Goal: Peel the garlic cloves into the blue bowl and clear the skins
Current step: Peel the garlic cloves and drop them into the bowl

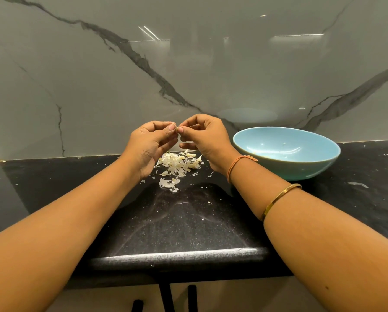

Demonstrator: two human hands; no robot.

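Both hands are raised above the black speckled stone tabletop point(188, 221), meeting fingertip to fingertip. The left hand point(152, 145) and the right hand point(204, 140) each pinch the same small pale garlic clove point(178, 131) between thumb and forefinger, the other fingers curled loosely in. It looks like one hand steadies the clove while the other picks at its skin, though I can't tell which does which.

They work directly over the heap of white papery garlic skins point(179, 163), so whatever flakes off lands in one place and is easier to gather later. Some cloves seem to be mixed into the far side of the heap, but they are hard to tell from the skin. The pale blue rounded ceramic bowl point(301, 170) stands well to the right, near the right wrist and apart from the heap, which suits dropping a cleaned clove in while keeping skins out.

The clove is almost wholly covered by the fingertips; how much skin is left on it is hidden. The bowl's near wall hides most of its floor; only a few pale specks and a yellowish trace show, so the number of peeled cloves is unknown. Small white scraps lie scattered across the tabletop.
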